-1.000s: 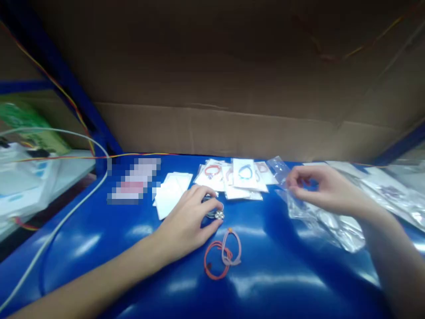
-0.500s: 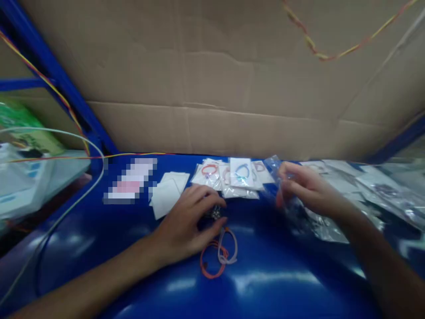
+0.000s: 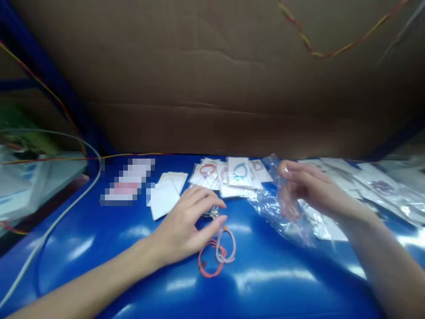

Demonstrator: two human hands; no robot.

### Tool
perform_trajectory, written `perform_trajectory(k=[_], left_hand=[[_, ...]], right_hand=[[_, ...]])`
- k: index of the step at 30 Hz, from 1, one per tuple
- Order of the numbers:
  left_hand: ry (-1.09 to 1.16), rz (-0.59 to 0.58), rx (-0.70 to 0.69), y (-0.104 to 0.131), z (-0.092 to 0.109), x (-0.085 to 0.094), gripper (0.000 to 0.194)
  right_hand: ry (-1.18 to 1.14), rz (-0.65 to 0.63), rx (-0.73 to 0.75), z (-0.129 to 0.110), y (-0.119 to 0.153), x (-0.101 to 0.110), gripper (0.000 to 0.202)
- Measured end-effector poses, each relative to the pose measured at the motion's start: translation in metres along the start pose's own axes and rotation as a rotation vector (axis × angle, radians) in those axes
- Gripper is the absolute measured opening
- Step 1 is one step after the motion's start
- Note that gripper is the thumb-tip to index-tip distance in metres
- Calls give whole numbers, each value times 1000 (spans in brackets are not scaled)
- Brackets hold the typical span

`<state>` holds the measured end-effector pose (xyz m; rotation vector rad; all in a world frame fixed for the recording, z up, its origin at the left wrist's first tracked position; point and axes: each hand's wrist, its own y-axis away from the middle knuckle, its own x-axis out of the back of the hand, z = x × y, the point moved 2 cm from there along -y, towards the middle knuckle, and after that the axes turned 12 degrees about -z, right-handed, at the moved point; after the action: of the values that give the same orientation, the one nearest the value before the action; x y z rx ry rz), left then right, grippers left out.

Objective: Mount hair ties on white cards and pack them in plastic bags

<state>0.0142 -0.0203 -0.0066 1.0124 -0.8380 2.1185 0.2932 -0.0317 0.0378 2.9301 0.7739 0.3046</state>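
Note:
My left hand (image 3: 192, 219) rests on the blue table, thumb and forefinger curled around a silver flower-shaped ornament (image 3: 214, 212). What the ornament is fixed to is mostly hidden under the fingers. Just below the thumb lie an orange hair tie (image 3: 210, 275) and a pale pink hair tie (image 3: 234, 246), overlapping. At right, my right hand (image 3: 305, 186) is raised, its fingertips pinching a clear plastic bag (image 3: 277, 217) that hangs down beside the hand. The bag looks crumpled, and I cannot make out anything in it.
Behind the hands lie several bagged cards with bands (image 3: 239, 172). Blank white cards (image 3: 164, 199) sit left of them, near a blurred-out paper (image 3: 128, 181). More clear packets (image 3: 381, 188) lie at right. A cardboard wall (image 3: 212, 88) closes the back; a white cable (image 3: 69, 206) curves at left.
The clear bag in my right hand has spread out and now hangs lower and further left. My left hand has stayed almost in place. The lighting has shifted, with the cardboard darker.

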Motion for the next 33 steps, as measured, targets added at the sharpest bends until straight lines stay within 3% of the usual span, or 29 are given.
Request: perform_trajectory(k=[3,8,13,18,22,25,28,31,33], left_hand=[[90,15,30,1,1,0,17],[450,4,175,-1,0,-1,42],[501,-56,326,-7,-1,-2,21],[547,226,377,-7,-13,11,22],[638,352,408,-5,-22,17,21],[785,290,396,-4,-24,14,18],[900,213,365,-4,-24,10,35],[851,171,350,-4,-24,12,54],[807,106,366,-5,-23,13,54]], right_hand=[[-41,33,-32,3,-6,-14,32],[-22,-44,-62,17,-21,-50,32],[-80,-105,-30,24,-24,-67,35],[-10,-157,-67,27,-25,-62,52],[-28,28,-32,33,-31,-53,36],[36,119,6,36,-34,-52,32],[199,128,51,34,-33,-56,28],[313,96,82,31,-30,-62,26],[352,54,97,29,-28,-66,24]])
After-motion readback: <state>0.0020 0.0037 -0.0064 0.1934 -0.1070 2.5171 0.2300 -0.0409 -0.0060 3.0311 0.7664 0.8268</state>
